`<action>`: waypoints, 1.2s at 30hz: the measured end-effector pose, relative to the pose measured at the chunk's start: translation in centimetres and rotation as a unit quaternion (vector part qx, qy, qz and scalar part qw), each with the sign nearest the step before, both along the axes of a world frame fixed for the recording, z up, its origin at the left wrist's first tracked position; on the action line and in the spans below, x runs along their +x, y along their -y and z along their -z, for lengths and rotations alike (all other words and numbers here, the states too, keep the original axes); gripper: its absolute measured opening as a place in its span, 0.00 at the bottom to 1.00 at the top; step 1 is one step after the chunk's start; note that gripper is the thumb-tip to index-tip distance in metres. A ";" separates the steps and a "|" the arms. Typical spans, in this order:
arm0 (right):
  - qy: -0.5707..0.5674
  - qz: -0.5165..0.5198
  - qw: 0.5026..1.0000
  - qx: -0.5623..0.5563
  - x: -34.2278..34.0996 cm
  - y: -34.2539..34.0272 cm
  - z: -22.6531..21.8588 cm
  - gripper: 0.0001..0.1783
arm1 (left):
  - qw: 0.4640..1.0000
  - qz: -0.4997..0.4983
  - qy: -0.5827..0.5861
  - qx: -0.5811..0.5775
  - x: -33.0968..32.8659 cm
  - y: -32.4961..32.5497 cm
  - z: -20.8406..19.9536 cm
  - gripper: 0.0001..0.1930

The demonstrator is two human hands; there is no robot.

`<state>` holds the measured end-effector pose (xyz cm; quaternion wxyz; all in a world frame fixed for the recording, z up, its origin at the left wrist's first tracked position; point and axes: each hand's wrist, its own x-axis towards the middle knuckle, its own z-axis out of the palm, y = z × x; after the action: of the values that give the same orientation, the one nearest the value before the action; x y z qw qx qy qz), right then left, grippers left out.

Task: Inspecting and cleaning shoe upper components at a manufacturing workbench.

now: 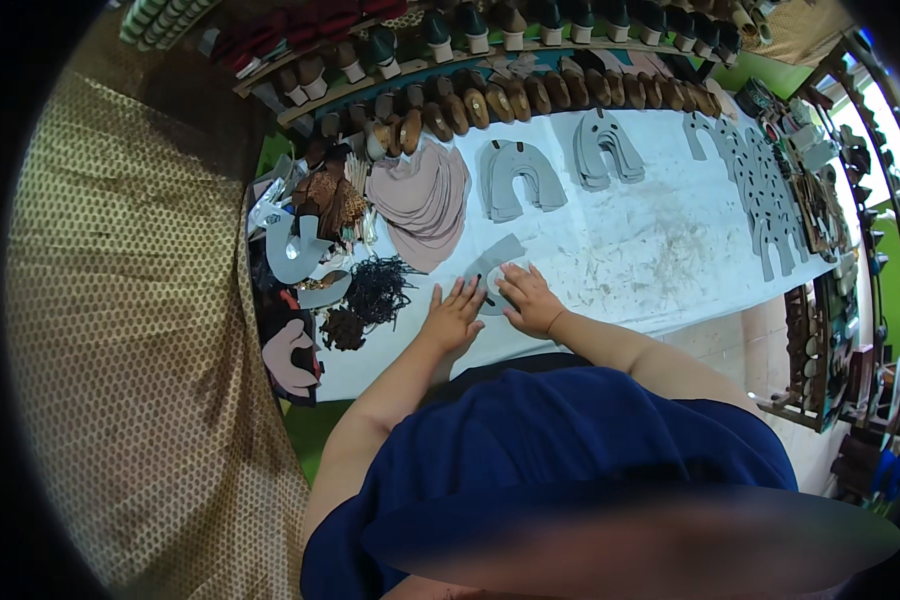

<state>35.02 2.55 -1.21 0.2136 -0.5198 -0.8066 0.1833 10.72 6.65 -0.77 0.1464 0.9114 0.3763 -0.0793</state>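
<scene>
A grey curved shoe-upper piece (507, 248) lies flat on the white-covered table in front of me. My right hand (532, 303) rests on its right side, fingers spread and pressing down lightly. At its left edge lies my left hand (454, 316), fingers stretched out and flat, the tips close to a short dark strip (487, 290) on the piece. Part of the grey piece is hidden beneath my hands. Neither hand grips anything that I can make out.
Pinkish cut pieces (422, 205) are stacked left of the middle, with black laces (378, 290) nearer me. Grey U-shaped stacks (523, 180) lie farther off. Shoe lasts (518, 101) line the table's back edge. A patterned curtain (150, 330) hangs at left; racks (820, 350) stand right.
</scene>
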 end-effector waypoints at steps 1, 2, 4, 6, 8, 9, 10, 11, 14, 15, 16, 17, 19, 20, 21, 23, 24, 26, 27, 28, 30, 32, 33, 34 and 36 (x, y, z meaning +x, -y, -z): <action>0.035 -0.029 0.999 -0.010 -0.3 -0.1 -0.2 0.36 | 1.000 -0.005 0.002 0.003 -0.9 0.0 -0.3 0.37; 0.070 -0.053 0.996 -0.023 -0.1 0.0 -0.3 0.35 | 0.999 -0.033 -0.008 -0.006 -1.8 0.2 -1.0 0.37; 0.098 -0.095 0.990 -0.022 0.0 0.1 -0.3 0.34 | 0.995 -0.096 -0.020 -0.009 -4.8 1.0 -1.1 0.40; 0.122 -0.136 0.983 -0.020 0.1 0.1 -0.2 0.34 | 0.988 -0.145 -0.042 0.013 -8.4 2.8 -1.3 0.41; 0.140 -0.133 0.980 -0.039 0.2 0.0 -0.2 0.37 | 0.979 -0.191 -0.064 0.036 -11.4 4.6 -1.6 0.42; 0.140 -0.134 0.980 -0.037 0.2 0.1 0.0 0.37 | 0.958 -0.270 -0.084 0.037 -12.6 5.6 -1.8 0.45; 0.133 -0.095 0.986 -0.028 0.2 0.1 0.3 0.38 | 0.932 -0.346 -0.104 0.038 -13.7 6.4 -1.9 0.48; 0.125 -0.060 0.990 -0.016 0.0 0.1 0.4 0.40 | 0.929 -0.352 -0.104 0.040 -15.1 7.6 -1.8 0.48; 0.112 -0.044 0.993 -0.018 -0.6 -0.1 0.4 0.41 | 0.829 -0.549 -0.088 -0.053 -17.5 9.8 -1.1 0.56; 0.114 -0.049 0.992 -0.015 -0.7 -0.1 0.4 0.41 | 0.827 -0.553 -0.085 -0.052 -17.7 9.8 -1.2 0.56; 0.129 -0.046 0.990 -0.025 -0.6 -0.1 0.3 0.41 | 0.832 -0.542 -0.093 -0.076 -17.7 9.6 -1.3 0.58; 0.143 -0.044 0.988 -0.033 -0.7 -0.1 0.2 0.40 | 0.835 -0.531 -0.101 -0.100 -17.7 9.4 -1.5 0.59; 0.158 -0.050 0.985 -0.041 -0.8 -0.1 0.5 0.41 | 0.834 -0.529 -0.103 -0.115 -17.7 9.1 -2.0 0.60; 0.171 -0.051 0.983 -0.052 -1.1 -0.2 0.4 0.41 | 0.835 -0.523 -0.108 -0.131 -18.0 9.0 -2.0 0.62; 0.173 -0.056 0.982 -0.047 -1.2 -0.1 0.2 0.41 | 0.833 -0.528 -0.103 -0.129 -18.3 9.0 -2.1 0.62; 0.171 -0.047 0.984 -0.025 -1.6 0.0 -0.3 0.40 | 0.841 -0.504 -0.112 -0.164 -18.7 9.0 -2.2 0.64; 0.175 -0.052 0.983 -0.021 -2.0 -0.4 -0.3 0.40 | 0.839 -0.508 -0.106 -0.163 -18.9 8.9 -2.3 0.64; 0.205 -0.071 0.975 -0.050 -2.7 -1.4 0.2 0.38 | 0.846 -0.490 -0.099 -0.185 -19.3 8.8 -2.5 0.65; 0.208 -0.074 0.974 -0.047 -2.9 -1.8 0.3 0.38 | 0.845 -0.493 -0.095 -0.185 -19.4 8.8 -2.5 0.65; 0.223 -0.077 0.971 -0.026 -2.9 -2.2 0.4 0.35 | 0.846 -0.489 -0.091 -0.194 -19.4 8.7 -2.5 0.65; 0.238 -0.079 0.968 -0.003 -3.0 -3.1 0.6 0.33 | 0.848 -0.484 -0.085 -0.200 -19.7 8.6 -2.5 0.65; 0.247 -0.167 0.954 -0.013 -2.3 -3.7 0.8 0.28 | 0.842 -0.486 -0.085 -0.216 -19.7 8.4 -2.2 0.65; 0.249 -0.166 0.954 -0.012 -1.9 -3.5 1.0 0.28 | 0.843 -0.485 -0.083 -0.215 -19.9 8.5 -2.1 0.65; 0.217 -0.176 0.960 0.030 -1.6 -3.0 1.2 0.26 | 0.843 -0.484 -0.083 -0.219 -20.1 8.6 -1.9 0.65; 0.218 -0.201 0.955 0.031 -1.5 -1.9 0.5 0.22 | 0.843 -0.485 -0.079 -0.222 -20.5 8.6 -1.5 0.65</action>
<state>33.51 4.44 -1.68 0.0074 -0.3677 -0.9265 0.0795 -9.75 -1.90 0.77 0.3340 0.5469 0.7526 -0.1512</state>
